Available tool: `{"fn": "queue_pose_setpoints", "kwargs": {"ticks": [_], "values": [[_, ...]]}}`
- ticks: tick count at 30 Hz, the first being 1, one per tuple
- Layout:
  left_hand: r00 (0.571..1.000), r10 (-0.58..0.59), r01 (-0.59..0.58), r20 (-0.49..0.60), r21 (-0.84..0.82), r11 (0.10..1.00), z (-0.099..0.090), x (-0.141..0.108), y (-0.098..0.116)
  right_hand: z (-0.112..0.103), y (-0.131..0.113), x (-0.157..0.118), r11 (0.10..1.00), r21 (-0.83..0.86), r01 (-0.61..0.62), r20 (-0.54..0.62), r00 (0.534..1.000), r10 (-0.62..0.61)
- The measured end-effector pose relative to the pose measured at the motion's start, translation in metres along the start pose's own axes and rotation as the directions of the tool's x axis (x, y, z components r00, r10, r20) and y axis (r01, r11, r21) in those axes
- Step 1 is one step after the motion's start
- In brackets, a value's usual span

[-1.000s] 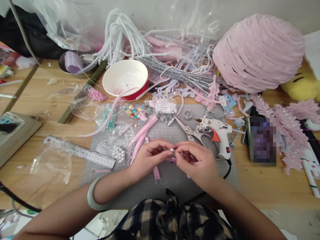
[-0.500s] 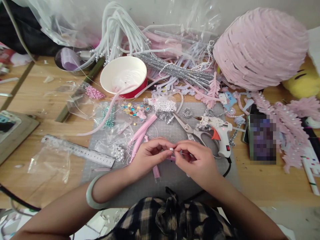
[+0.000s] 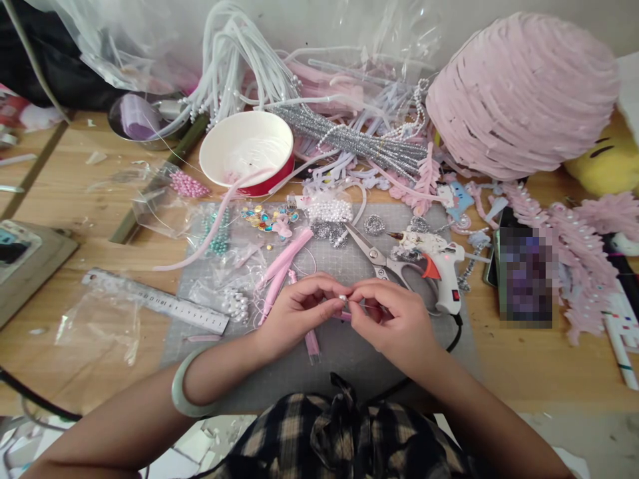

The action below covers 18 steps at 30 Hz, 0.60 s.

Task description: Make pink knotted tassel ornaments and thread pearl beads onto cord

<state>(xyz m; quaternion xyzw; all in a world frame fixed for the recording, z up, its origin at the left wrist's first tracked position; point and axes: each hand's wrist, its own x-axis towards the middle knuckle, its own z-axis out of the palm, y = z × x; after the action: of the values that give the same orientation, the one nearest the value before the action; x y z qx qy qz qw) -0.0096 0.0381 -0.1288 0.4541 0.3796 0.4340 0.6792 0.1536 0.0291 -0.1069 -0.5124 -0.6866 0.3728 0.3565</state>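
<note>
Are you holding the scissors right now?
No, the scissors lie on the mat, while the left hand and right hand pinch at a tiny white bead.

This looks like a small craft workspace. A glue gun (image 3: 452, 279), scissors (image 3: 384, 261), a steel ruler (image 3: 157, 301) and loose beads (image 3: 329, 210) crowd a gridded cutting mat (image 3: 279, 379).

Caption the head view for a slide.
Two hands, left and right, pinch a small white bead above a gray cutting mat, scissors and glue gun close by.
</note>
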Motion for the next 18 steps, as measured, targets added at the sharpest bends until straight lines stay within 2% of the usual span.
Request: {"fn": "queue_pose_setpoints", "kwargs": {"ticks": [18], "values": [[0.995, -0.096, 0.095, -0.035, -0.031, 0.995, 0.0020, 0.0004, 0.0031, 0.0011, 0.0000, 0.0007, 1.000, -0.008, 0.007, 0.024, 1.000, -0.006]]}}
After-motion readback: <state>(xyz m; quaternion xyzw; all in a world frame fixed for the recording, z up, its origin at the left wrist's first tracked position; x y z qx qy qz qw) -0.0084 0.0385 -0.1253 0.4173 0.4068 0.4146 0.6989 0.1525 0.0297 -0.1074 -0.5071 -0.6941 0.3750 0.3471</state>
